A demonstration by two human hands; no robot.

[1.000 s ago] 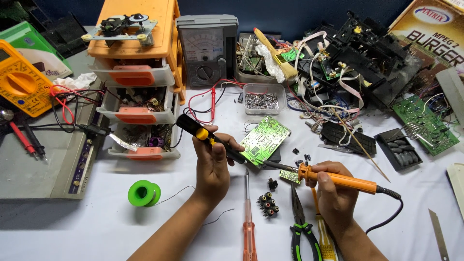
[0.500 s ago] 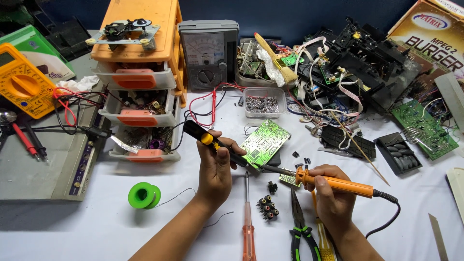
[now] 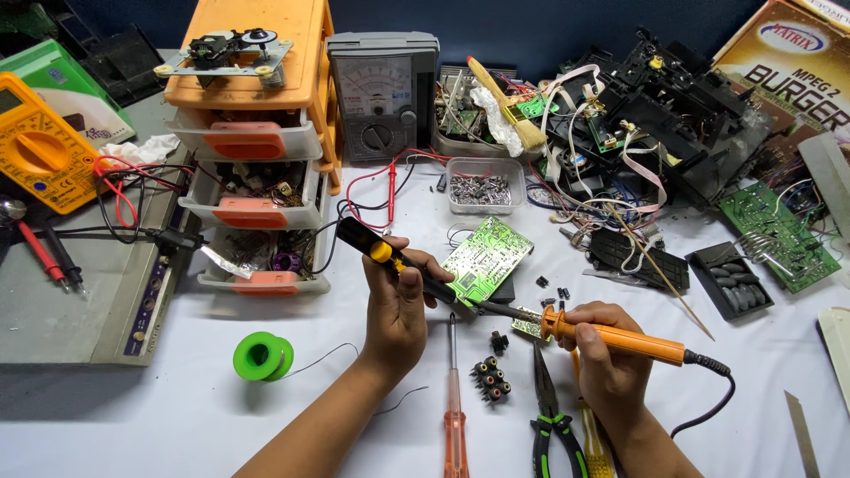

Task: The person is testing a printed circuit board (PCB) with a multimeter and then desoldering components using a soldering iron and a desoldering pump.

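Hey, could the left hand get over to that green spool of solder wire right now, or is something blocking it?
Probably yes. The green spool lies on bare white cloth just to the left of the left hand, with nothing standing between them. But that hand is gripping a black and yellow tool, so it would likely have to set that down first.

Your black tool with the yellow collar [image 3: 390, 255] slants from upper left down to lower right, its tip beside the green circuit board [image 3: 487, 260]. That board lies tilted on the white table. Your orange-handled soldering iron [image 3: 611, 335] lies nearly level, its metal tip pointing left toward the board's lower edge.
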